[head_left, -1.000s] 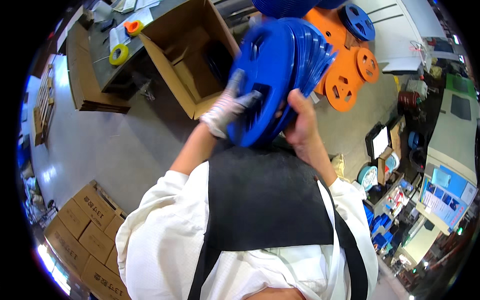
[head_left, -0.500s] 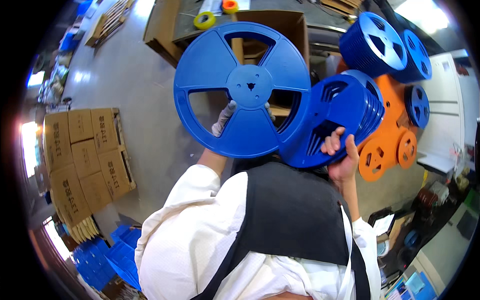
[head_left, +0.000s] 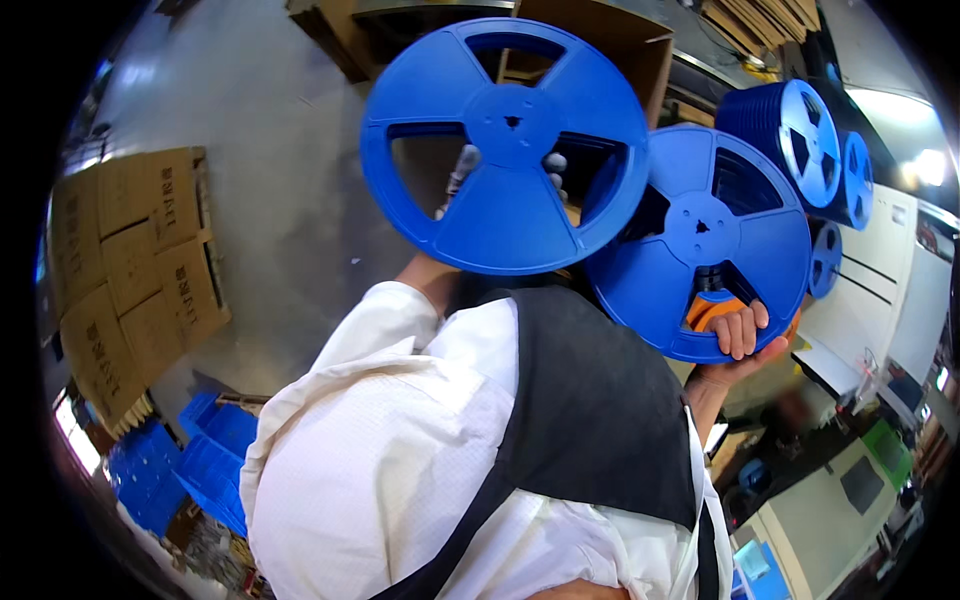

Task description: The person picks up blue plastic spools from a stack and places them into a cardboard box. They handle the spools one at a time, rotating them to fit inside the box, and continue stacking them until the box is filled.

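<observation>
Blue plastic reels, two front faces held side by side before the chest. The left reel [head_left: 505, 215] is gripped from behind by the gloved left hand [head_left: 461, 178], whose fingertips show in the windows on either side of the lower spoke. The right reel [head_left: 685, 235] is held at its lower rim by the bare right hand [head_left: 736, 333], the fingers hooked through the lowest window. Good handling probably calls for bearing the weight on spoke and rim, both faces level, with neighbouring rims apart to avoid scuffing; whether they touch is unclear. Count: two held faces, three windows each; further layers show behind the left reel, their number uncountable. Beyond stand two stacks of blue reels [head_left: 745, 115], one separate blue reel face [head_left: 825, 262], one open carton [head_left: 655, 70] and, lower left, at least two blue crates [head_left: 140, 490].
</observation>
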Tool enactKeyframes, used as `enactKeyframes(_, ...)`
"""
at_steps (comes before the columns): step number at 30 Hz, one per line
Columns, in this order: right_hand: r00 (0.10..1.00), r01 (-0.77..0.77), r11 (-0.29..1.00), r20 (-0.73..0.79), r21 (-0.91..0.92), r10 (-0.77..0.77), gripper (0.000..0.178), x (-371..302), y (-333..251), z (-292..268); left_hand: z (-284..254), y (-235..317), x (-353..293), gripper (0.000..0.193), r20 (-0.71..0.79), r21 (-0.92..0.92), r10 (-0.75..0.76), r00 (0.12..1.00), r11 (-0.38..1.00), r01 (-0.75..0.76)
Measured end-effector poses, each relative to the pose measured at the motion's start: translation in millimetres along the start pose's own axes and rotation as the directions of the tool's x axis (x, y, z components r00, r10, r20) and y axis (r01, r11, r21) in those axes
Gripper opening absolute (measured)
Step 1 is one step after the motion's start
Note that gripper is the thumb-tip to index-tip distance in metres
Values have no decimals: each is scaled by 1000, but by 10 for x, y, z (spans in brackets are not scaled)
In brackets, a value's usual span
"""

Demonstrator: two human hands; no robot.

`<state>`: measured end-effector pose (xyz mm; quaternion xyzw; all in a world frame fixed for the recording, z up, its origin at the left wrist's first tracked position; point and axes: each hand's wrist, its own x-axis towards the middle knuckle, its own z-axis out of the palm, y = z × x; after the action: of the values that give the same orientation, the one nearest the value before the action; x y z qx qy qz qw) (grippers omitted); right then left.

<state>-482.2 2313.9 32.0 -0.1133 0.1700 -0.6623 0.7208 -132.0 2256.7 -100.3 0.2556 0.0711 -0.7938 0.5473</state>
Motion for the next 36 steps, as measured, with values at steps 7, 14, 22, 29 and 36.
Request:
enactKeyframes(7,989,91,996,115,-10,-90,37,219,226,162,-559,711,742,60,-126,107,-69,990,991,83)
enactKeyframes(14,981,81,996,171,49,-88,38,264,240,381,-855,1132,769,57,-168,165,-102,981,978,130)
enactKeyframes(22,969,49,998,239,43,-58,42,373,221,304,-954,1161,686,54,-186,216,-139,973,960,178)
enactKeyframes(29,956,5,1000,294,8,-7,44,398,134,347,-960,1031,682,52,-200,223,-172,965,951,215)
enactKeyframes(36,978,60,998,199,6,-60,41,354,140,359,-933,897,650,49,-213,232,-180,960,945,229)
